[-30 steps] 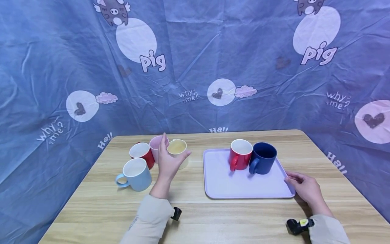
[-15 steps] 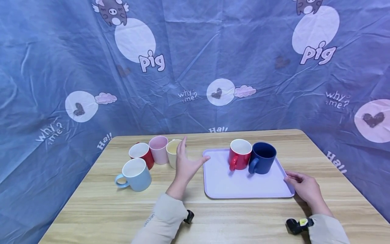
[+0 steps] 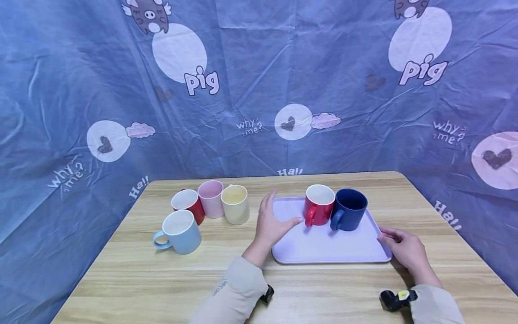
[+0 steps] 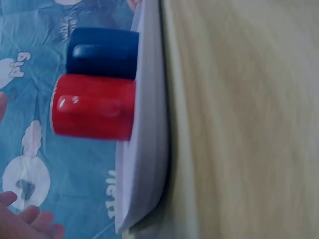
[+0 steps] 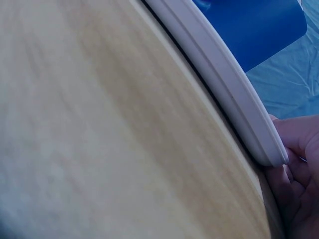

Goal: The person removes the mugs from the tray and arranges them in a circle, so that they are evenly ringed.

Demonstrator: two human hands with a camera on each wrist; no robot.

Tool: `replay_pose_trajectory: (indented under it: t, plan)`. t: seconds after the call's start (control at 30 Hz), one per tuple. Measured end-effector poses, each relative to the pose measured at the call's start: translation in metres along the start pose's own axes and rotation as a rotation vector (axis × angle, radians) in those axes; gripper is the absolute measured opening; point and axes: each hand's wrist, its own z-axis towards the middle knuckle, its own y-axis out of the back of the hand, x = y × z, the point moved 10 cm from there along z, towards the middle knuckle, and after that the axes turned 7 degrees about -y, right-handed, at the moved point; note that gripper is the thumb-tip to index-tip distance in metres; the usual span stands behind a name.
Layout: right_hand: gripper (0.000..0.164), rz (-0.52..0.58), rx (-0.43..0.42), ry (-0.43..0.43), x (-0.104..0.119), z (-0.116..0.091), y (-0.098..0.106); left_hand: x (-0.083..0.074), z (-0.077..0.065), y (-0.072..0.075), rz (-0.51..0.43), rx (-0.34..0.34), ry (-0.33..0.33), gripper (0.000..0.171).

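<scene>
My left hand (image 3: 272,225) is spread with thumb and fingers apart and nothing between them, overlapping the left edge of the lilac tray (image 3: 299,249) in the head view. On that tray a red mug (image 3: 321,209) and a navy blue mug (image 3: 353,213) stand upright side by side, handles toward me. The left wrist view shows both mugs sideways, with my left fingertips (image 4: 42,221) at its lower left corner. My right hand (image 3: 406,249) grips the tray's right rim near the front corner. In the right wrist view, its thumb is at the rim and the other fingers are curled below it.
At the left of the wooden table (image 3: 170,288) stand a light blue mug (image 3: 184,236), another red mug (image 3: 197,211), a pink mug (image 3: 212,204) and a cream mug (image 3: 236,211). A printed blue cloth (image 3: 251,54) hangs behind the table.
My left hand has moved right, from in front of the pink and cream mugs to the tray's left edge, still spread. My right hand has stayed on the tray rim.
</scene>
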Motion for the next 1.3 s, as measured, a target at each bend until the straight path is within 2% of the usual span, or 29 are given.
replay_pose_trajectory:
  t: [0.23, 0.6, 1.03, 1.3]
  plan:
    - [0.041, 0.005, -0.007, 0.008, 0.001, -0.002, 0.0, 0.003, -0.003, -0.033, 0.038, 0.121, 0.052, 0.091]
    - [0.042, -0.021, -0.002, -0.01, -0.002, 0.0, 0.0, 0.002, -0.006, -0.063, 0.001, 0.202, 0.056, 0.076]
    - [0.043, -0.018, 0.008, -0.018, -0.002, 0.001, 0.0, 0.002, -0.002, -0.079, -0.122, 0.179, 0.09, 0.04]
    - [0.043, -0.02, 0.007, -0.012, -0.001, 0.0, -0.001, 0.006, 0.002, -0.082, -0.219, 0.159, 0.071, 0.016]
